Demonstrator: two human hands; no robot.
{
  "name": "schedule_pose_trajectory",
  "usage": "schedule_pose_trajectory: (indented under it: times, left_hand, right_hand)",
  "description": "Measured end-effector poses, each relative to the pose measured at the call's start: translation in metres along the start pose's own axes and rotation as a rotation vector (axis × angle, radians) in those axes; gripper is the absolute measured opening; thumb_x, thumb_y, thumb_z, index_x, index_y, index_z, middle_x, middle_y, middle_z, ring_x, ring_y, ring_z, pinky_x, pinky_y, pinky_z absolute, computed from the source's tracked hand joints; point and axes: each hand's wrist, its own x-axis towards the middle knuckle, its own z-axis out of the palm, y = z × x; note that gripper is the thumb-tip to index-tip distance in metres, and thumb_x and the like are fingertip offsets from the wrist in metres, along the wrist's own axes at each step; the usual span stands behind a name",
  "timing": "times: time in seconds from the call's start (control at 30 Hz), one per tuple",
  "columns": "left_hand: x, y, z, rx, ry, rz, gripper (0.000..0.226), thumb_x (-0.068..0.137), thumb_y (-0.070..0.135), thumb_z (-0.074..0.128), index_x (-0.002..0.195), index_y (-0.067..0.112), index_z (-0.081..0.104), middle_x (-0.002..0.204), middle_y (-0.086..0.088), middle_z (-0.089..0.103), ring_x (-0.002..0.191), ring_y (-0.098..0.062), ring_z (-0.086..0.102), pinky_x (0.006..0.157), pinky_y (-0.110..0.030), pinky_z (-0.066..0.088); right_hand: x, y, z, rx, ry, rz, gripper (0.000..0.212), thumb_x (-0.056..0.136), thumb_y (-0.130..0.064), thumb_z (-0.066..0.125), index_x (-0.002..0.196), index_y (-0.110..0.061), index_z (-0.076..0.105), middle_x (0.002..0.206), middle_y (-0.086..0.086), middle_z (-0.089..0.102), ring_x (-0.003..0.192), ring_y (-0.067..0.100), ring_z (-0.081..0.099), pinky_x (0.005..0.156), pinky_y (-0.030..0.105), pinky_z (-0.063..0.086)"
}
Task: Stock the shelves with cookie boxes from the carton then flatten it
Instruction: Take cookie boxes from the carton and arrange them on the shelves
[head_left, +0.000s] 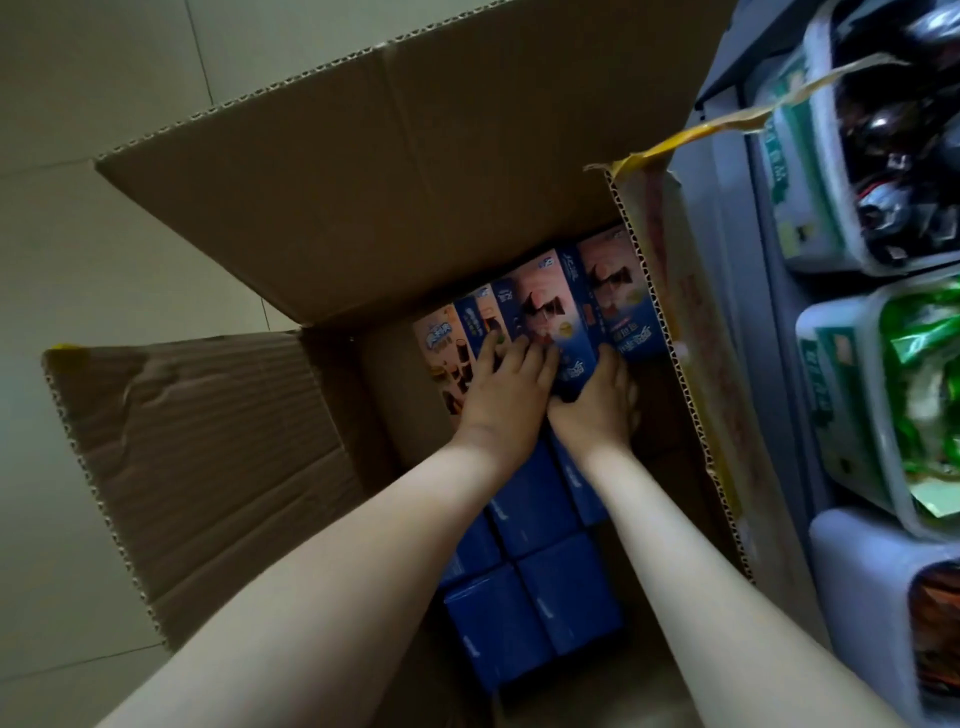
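Reaching down into the open corrugated carton (395, 171) with both bare forearms. Clasping one cookie box (553, 312) against the carton's far inner wall: left grip (501, 387) curling its fingers over the box's left edge and pink printed face, right grip (597, 405) pressing a thumb along the box's right edge, its other fingers tucking out of sight below. Standing shoulder to shoulder with that box, a row of neighbouring cookie boxes (621, 301) along the same far wall, printed faces showing. Filling the carton's bottom nearer the camera, a block of blue box tops (524, 499), partly hiding under the forearms. Spreading outward on all sides, the carton's flaps, the left one creased. Trailing from the carton's right flap, a yellow tape strip (727, 119). Standing just right of the carton, a grey shelf unit (727, 260) carrying plastic tubs (826, 374) of green-wrapped packets (924, 364) and dark glossy goods. Lying left of and beyond the carton, pale floor tiles (78, 104).
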Motion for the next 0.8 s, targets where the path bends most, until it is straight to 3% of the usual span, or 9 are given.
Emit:
schedule_pose_trajectory:
  times: [0.17, 0.33, 0.47, 0.57, 0.63, 0.73, 0.8]
  left_hand:
    - [-0.014, -0.011, 0.007, -0.03, -0.002, -0.069, 0.065, 0.091, 0.021, 0.05, 0.147, 0.007, 0.02, 0.153, -0.013, 0.02, 0.144, -0.03, 0.01, 0.116, -0.048, -0.003]
    - [-0.029, -0.024, 0.021, -0.079, -0.005, -0.078, 0.06, 0.092, 0.02, 0.049, 0.146, 0.009, 0.024, 0.153, -0.013, 0.02, 0.144, -0.028, 0.009, 0.117, -0.045, 0.002]
    - [-0.037, -0.027, 0.03, -0.172, -0.002, -0.057, 0.062, 0.091, 0.017, 0.049, 0.147, 0.008, 0.023, 0.153, -0.013, 0.02, 0.144, -0.028, 0.009, 0.117, -0.042, 0.005]
    - [-0.045, -0.024, 0.024, -0.308, 0.066, -0.07, 0.067, 0.09, 0.016, 0.052, 0.148, 0.009, 0.019, 0.153, -0.013, 0.022, 0.142, -0.028, 0.016, 0.117, -0.039, 0.009]
    - [-0.053, -0.023, 0.012, -0.401, 0.105, -0.079, 0.074, 0.088, 0.013, 0.056, 0.149, 0.009, 0.015, 0.154, -0.012, 0.019, 0.142, -0.028, 0.017, 0.116, -0.037, 0.012]
    - [-0.077, -0.02, -0.015, -0.473, 0.193, -0.069, 0.08, 0.083, 0.006, 0.06, 0.149, 0.007, 0.016, 0.154, -0.016, 0.019, 0.141, -0.031, 0.021, 0.115, -0.039, 0.018]
    - [-0.099, -0.02, -0.039, -0.382, 0.285, -0.053, 0.087, 0.072, 0.006, 0.068, 0.146, 0.004, 0.023, 0.149, -0.023, 0.028, 0.134, -0.037, 0.034, 0.11, -0.044, 0.03]
  right_hand:
    - [0.002, -0.003, 0.008, 0.23, 0.027, 0.03, 0.068, 0.074, -0.014, 0.071, 0.13, -0.014, 0.033, 0.132, 0.009, 0.05, 0.123, 0.029, 0.047, 0.105, 0.049, 0.034]
    - [0.005, -0.004, 0.019, 0.107, 0.004, 0.041, 0.067, 0.079, -0.026, 0.071, 0.134, -0.013, 0.036, 0.132, 0.008, 0.053, 0.127, 0.026, 0.045, 0.112, 0.046, 0.02]
    - [-0.001, -0.012, 0.026, 0.059, -0.027, 0.065, 0.046, 0.082, -0.032, 0.066, 0.122, -0.016, 0.049, 0.125, 0.005, 0.052, 0.124, 0.027, 0.044, 0.114, 0.047, 0.01]
    - [-0.014, -0.019, 0.027, 0.199, 0.021, 0.04, 0.039, 0.082, -0.021, 0.065, 0.111, -0.016, 0.039, 0.108, 0.001, 0.057, 0.113, 0.029, 0.053, 0.11, 0.049, 0.026]
    - [-0.027, -0.026, 0.02, 0.237, 0.041, -0.019, 0.042, 0.083, -0.02, 0.065, 0.115, -0.015, 0.039, 0.118, 0.007, 0.054, 0.113, 0.032, 0.052, 0.102, 0.05, 0.04]
    - [-0.057, -0.037, -0.005, 0.233, 0.129, -0.172, 0.045, 0.085, -0.02, 0.065, 0.123, -0.01, 0.043, 0.124, 0.01, 0.047, 0.112, 0.027, 0.052, 0.09, 0.033, 0.046]
    - [-0.087, -0.05, -0.03, 0.209, 0.186, -0.25, 0.045, 0.086, -0.02, 0.065, 0.125, -0.01, 0.046, 0.125, 0.009, 0.045, 0.111, 0.024, 0.052, 0.081, 0.022, 0.041]
